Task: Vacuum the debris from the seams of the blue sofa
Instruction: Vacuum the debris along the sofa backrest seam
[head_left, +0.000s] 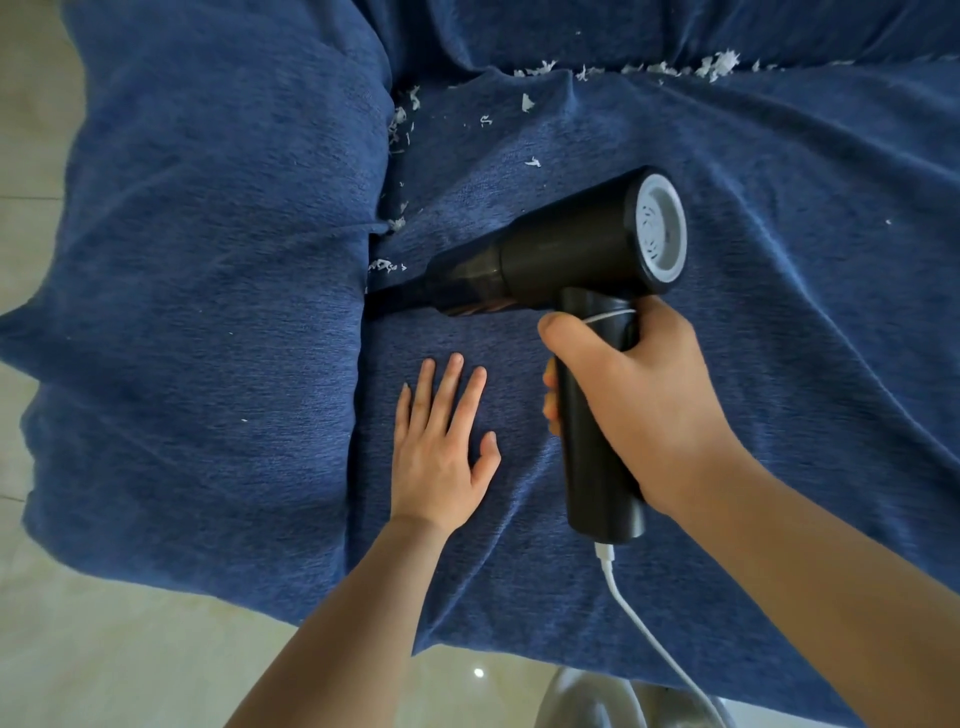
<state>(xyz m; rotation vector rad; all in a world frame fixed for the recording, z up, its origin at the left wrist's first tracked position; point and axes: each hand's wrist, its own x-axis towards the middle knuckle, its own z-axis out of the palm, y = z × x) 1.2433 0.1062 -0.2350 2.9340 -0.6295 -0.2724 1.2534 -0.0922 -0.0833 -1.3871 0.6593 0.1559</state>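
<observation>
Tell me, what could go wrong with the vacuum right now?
1. The white cord hangs off the handle past the sofa edge; it might snag or tug the vacuum.
2. The nozzle sits deep in the seam and could suck in blue fabric instead of bits.
3. Debris lies far up along the back seam, so some may get missed. The left hand rests flat close by; the right hand grips the handle.
</observation>
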